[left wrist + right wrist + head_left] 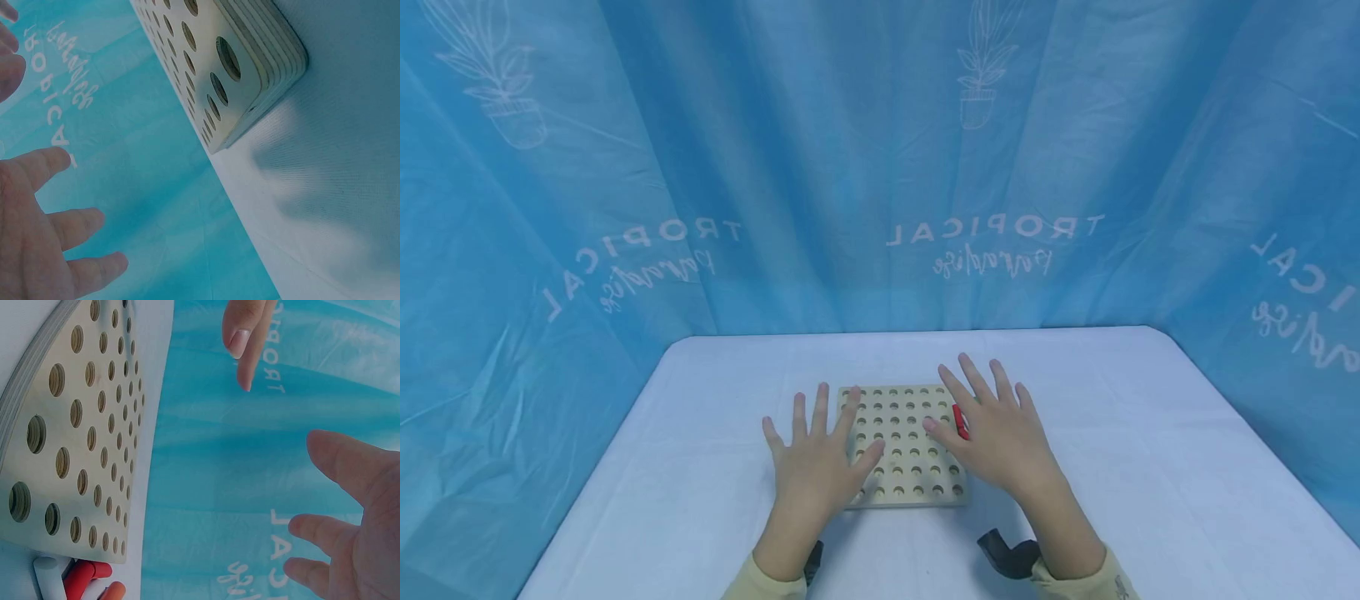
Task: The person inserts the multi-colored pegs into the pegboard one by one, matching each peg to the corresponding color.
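Note:
A pale wooden pegboard (pixel 907 481) with rows of round holes lies flat on the table. My left hand (pixel 816 471) hovers over its left side with the fingers spread, holding nothing. On the other side, my right hand (pixel 1003 437) is also spread and empty, above the board's right edge. Partly covered by that hand, a red peg (pixel 960 421) lies beside the board. The right wrist view shows a white peg (pixel 49 576), the red peg (pixel 80 581) and an orange peg (pixel 114 592) close together by the board's edge. The left wrist view shows the board's layered side (pixel 281 56).
A white cloth covers the table (pixel 1150 467). Blue curtains (pixel 850 167) with printed lettering and plant drawings surround its back and sides. Black curved parts (pixel 1011 557) stick out near both wrists, by the light sleeves.

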Demonstrator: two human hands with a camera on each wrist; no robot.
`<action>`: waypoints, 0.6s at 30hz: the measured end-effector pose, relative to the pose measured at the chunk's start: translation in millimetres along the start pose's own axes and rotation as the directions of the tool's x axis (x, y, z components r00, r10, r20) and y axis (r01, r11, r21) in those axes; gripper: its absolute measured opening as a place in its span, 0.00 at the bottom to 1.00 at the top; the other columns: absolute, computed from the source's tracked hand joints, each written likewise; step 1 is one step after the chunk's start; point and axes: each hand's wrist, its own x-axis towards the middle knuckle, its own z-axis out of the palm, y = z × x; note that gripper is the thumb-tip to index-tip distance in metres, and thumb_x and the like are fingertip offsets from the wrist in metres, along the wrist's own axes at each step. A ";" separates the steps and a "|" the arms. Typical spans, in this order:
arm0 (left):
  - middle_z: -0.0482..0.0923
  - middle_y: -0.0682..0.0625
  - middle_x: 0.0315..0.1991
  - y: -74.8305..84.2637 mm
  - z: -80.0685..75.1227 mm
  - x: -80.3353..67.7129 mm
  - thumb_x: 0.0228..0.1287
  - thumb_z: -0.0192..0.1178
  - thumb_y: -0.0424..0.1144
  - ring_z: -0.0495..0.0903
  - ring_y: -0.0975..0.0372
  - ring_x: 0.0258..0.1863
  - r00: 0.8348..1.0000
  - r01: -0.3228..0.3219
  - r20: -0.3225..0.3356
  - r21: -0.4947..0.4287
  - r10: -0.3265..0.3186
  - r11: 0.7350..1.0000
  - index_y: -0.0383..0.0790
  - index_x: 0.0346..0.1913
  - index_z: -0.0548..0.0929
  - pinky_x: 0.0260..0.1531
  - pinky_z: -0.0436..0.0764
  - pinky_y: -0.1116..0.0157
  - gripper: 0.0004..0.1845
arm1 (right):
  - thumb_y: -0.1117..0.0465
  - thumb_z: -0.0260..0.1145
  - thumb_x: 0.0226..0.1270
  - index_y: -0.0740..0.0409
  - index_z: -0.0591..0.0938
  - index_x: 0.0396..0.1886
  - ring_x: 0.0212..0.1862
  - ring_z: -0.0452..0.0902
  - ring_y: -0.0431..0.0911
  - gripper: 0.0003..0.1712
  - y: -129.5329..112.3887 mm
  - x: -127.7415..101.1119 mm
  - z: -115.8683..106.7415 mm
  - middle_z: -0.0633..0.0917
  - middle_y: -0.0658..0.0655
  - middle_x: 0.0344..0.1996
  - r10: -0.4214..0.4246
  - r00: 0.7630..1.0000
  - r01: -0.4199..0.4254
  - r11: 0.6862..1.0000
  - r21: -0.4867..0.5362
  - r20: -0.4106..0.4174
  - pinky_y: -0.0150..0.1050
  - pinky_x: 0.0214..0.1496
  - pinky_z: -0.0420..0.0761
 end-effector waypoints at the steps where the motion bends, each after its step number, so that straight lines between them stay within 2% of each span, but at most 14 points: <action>1: 0.49 0.41 0.80 -0.1 0.2 -0.1 0.67 0.48 0.70 0.46 0.38 0.79 1.000 -0.002 -0.002 -0.003 0.002 1.000 0.59 0.79 0.55 0.69 0.41 0.25 0.41 | 0.30 0.56 0.67 0.42 0.61 0.78 0.79 0.46 0.66 0.44 0.0 -0.1 0.0 0.57 0.56 0.79 -0.001 1.000 0.001 1.000 0.001 0.002 0.73 0.73 0.54; 8: 0.50 0.41 0.80 -2.7 1.1 0.3 0.68 0.47 0.69 0.47 0.40 0.79 0.999 -0.042 -0.019 -0.041 0.042 0.998 0.58 0.79 0.54 0.73 0.45 0.32 0.41 | 0.30 0.56 0.67 0.41 0.59 0.79 0.79 0.47 0.65 0.45 0.3 0.3 -0.9 0.56 0.56 0.79 -0.011 1.000 0.011 1.000 -0.002 0.015 0.71 0.74 0.56; 11: 0.49 0.42 0.80 -4.4 0.5 1.8 0.69 0.48 0.68 0.47 0.41 0.79 0.997 -0.077 -0.014 -0.123 0.076 0.989 0.59 0.80 0.52 0.74 0.45 0.33 0.41 | 0.30 0.57 0.67 0.41 0.59 0.79 0.79 0.48 0.65 0.46 1.4 1.4 -1.5 0.56 0.56 0.79 -0.016 1.000 0.016 1.000 -0.005 0.008 0.71 0.73 0.57; 15: 0.47 0.44 0.80 -6.3 -2.6 4.9 0.69 0.49 0.66 0.47 0.42 0.79 0.993 -0.114 -0.012 -0.243 0.114 0.963 0.61 0.80 0.48 0.74 0.47 0.33 0.41 | 0.30 0.57 0.67 0.42 0.58 0.79 0.79 0.49 0.65 0.46 3.4 2.9 -2.1 0.57 0.56 0.79 -0.029 1.000 0.029 1.000 -0.009 -0.005 0.71 0.73 0.59; 18: 0.45 0.45 0.81 -8.3 -5.4 7.2 0.69 0.50 0.66 0.47 0.43 0.79 0.991 -0.131 -0.019 -0.294 0.131 0.947 0.61 0.80 0.47 0.74 0.48 0.34 0.42 | 0.29 0.57 0.66 0.42 0.58 0.79 0.79 0.48 0.65 0.47 4.7 3.7 -1.8 0.56 0.56 0.79 -0.038 0.999 0.038 0.999 -0.009 -0.005 0.70 0.73 0.59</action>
